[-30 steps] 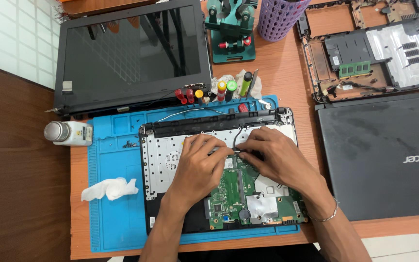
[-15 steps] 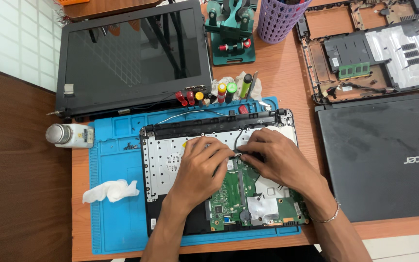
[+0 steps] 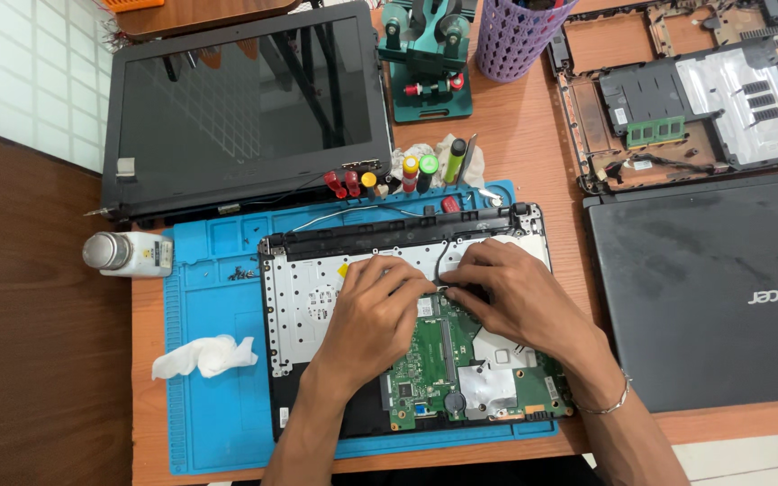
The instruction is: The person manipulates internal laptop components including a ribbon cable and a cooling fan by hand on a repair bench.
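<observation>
Both hands rest on the opened laptop base (image 3: 317, 297), side by side near its middle. The left hand (image 3: 373, 310) lies palm down with its fingers curled, the fingertips pressing at the upper edge of the green circuit board (image 3: 434, 360); whether it pinches anything cannot be told. The right hand (image 3: 511, 292) is likewise palm down, its fingers bent toward the left hand, meeting it just where a thin black cable (image 3: 440, 256) loops down from the hinge edge. Its fingertips are hidden against the board, so its hold cannot be told either. A slim bracelet (image 3: 610, 405) circles the right wrist.

The laptop base lies on a blue work mat (image 3: 209, 279), its pale metal underside showing on the left and the green circuit board on the lower right. A crumpled white tissue (image 3: 204, 355) sits on the mat to the left of the base. Beside the mat's upper left corner a small white bottle (image 3: 128, 254) lies on its side on the table (image 3: 524, 126). Just above the base, a row of screwdrivers with coloured handles (image 3: 389, 175) rests near the detached laptop screen (image 3: 240, 108). To the right a closed black laptop (image 3: 709, 288) lies flat, and above it another stripped laptop chassis (image 3: 686, 90). A purple mesh cup (image 3: 515, 36) and a green holder stand (image 3: 429, 58) stand at the table's far edge.
</observation>
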